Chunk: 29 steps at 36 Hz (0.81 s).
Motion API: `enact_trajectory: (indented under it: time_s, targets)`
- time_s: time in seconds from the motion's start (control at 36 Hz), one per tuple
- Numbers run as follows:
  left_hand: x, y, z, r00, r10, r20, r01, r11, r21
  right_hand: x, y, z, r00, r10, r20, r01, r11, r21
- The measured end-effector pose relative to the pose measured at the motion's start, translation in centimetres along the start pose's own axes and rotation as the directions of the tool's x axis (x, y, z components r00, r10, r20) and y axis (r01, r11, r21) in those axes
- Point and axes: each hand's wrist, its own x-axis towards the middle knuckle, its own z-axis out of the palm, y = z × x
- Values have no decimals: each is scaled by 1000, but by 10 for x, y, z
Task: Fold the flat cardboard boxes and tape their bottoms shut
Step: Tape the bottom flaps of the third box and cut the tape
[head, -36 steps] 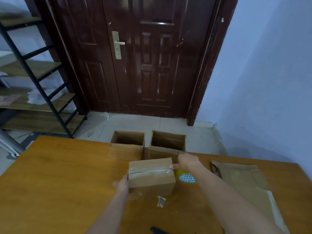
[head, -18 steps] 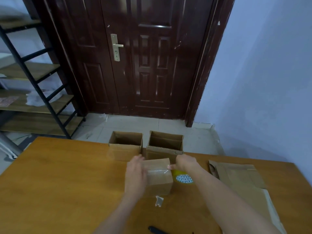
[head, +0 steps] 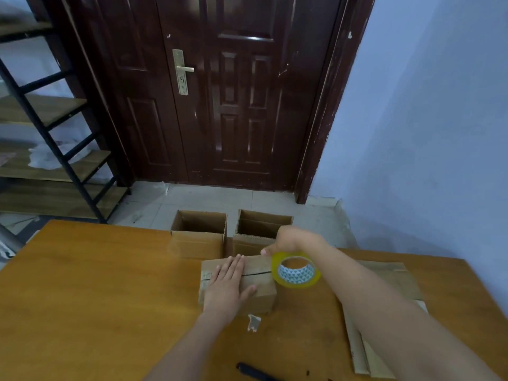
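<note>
A small cardboard box [head: 261,292] lies bottom-up in the middle of the wooden table [head: 96,298], its flap seam facing up. My left hand [head: 228,284] presses flat on the box's top, fingers straight. My right hand [head: 288,239] grips a yellow roll of clear tape [head: 296,269] raised just off the box's right end. Two folded boxes [head: 198,235] [head: 261,229] stand open-topped at the table's far edge. Flat cardboard [head: 384,312] lies under my right forearm.
A scrap of tape [head: 253,322] lies on the table in front of the box. A black object [head: 255,372] sits near the front edge. Beyond the table are a dark door [head: 233,105], a black-framed shelf [head: 55,160] on the left and a pale wall on the right.
My left hand moved from the box's left side onto its top and slid along the seam. My right hand lifted the tape roll off the table beside the box.
</note>
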Motion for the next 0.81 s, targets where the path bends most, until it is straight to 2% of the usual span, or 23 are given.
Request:
enact_trajectory:
  time_s: [0.17, 0.39, 0.64, 0.81]
  targets:
    - [2, -1, 2, 1000, 16, -5, -16, 1000, 18, -1, -3, 3, 1000, -17, -18, 15, 993, -113]
    - [1, -6, 6, 998, 55, -12, -54, 997, 51, 6, 20, 45, 994, 52, -95, -63, 991, -121]
    - [0, -4, 5, 998, 61, -4, -61, 995, 80, 14, 30, 58, 995, 98, 1, -98, 995, -16]
    - [1, -7, 4, 995, 98, -13, -96, 991, 90, 19, 42, 72, 999, 21, 43, -27, 989, 142]
